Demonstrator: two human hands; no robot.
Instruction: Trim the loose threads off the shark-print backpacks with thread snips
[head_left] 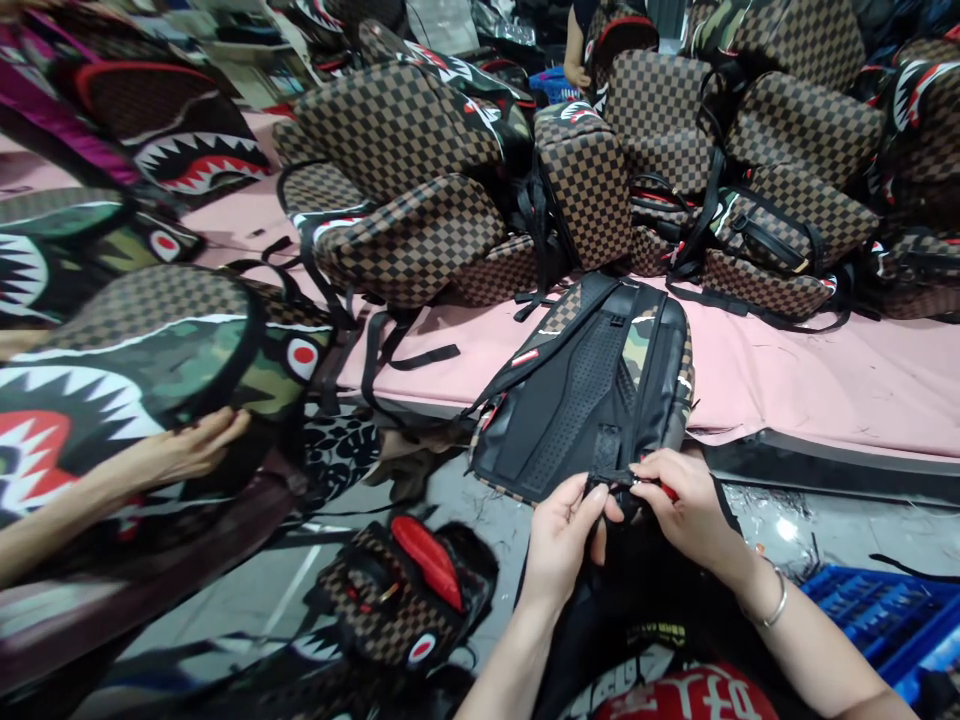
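A backpack lies with its black padded back panel up, its lower end over the pink table's front edge towards me. My left hand is closed, thumb and fingers pinching a short black strap at the bag's lower end. Opposite it, my right hand is closed too, with its fingertips pinching the same strap's other end. A small red item shows at my right palm; most of it is hidden, so its kind is unclear. The two hands are slightly apart.
Checkered backpacks are heaped along the back of the pink table. At left, another person's hand rests on a shark-mouth backpack. Below are a bag with red lining and a blue crate.
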